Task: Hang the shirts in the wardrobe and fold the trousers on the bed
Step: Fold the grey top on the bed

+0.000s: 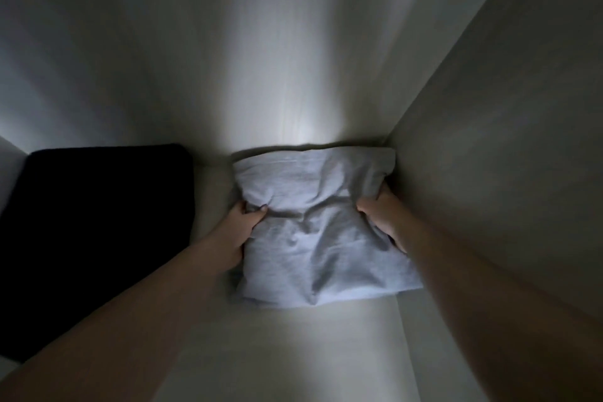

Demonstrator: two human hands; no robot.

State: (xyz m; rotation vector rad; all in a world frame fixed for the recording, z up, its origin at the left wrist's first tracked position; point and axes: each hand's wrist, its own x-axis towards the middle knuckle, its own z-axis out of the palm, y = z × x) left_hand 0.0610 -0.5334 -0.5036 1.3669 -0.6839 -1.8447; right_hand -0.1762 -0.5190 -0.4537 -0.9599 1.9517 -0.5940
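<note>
A folded light grey garment (pixel 319 232) lies on a pale shelf (pixel 293 352) inside the wardrobe, pushed close to the right side wall. My left hand (pixel 239 225) grips its left edge, thumb on top and fingers tucked under the cloth. My right hand (pixel 381 219) grips the right edge, squeezed between the garment and the wall. The cloth is bunched and wrinkled between both hands. I cannot tell whether it is trousers or a shirt.
A folded dark, nearly black garment (pixel 98 238) lies on the same shelf at the left. The wardrobe's back panel (pixel 261 59) rises straight ahead and the right side wall (pixel 505 157) stands close by. The light is dim.
</note>
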